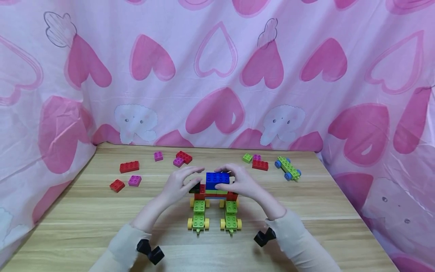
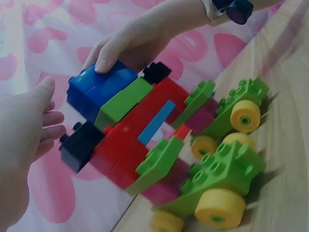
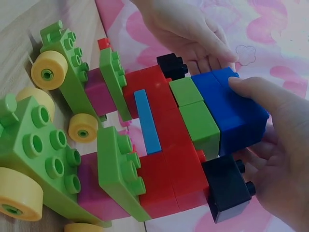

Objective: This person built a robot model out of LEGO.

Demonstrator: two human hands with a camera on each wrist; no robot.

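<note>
A toy-brick build stands on the table, with two lime wheeled bases (image 1: 198, 217) under red bricks (image 3: 159, 145). Blue bricks (image 1: 217, 180) form its top, above lime bricks (image 3: 199, 123). My right hand (image 1: 239, 180) pinches the blue bricks, thumb on the near face and fingers around the far side. At the build's left side, my left hand (image 1: 178, 185) is held with loose fingers, close to a black brick (image 2: 81, 146); nothing is in its grasp. A second black brick (image 3: 227, 187) sits on the right side, below my right hand.
Loose red (image 1: 129, 166) and pink bricks (image 1: 134, 180) lie at the back left. Behind the build to the right are a lime brick (image 1: 247, 158), a red brick (image 1: 260, 165) and a lime base with blue wheels (image 1: 288, 168). A pink heart-patterned curtain (image 1: 217, 113) borders the table.
</note>
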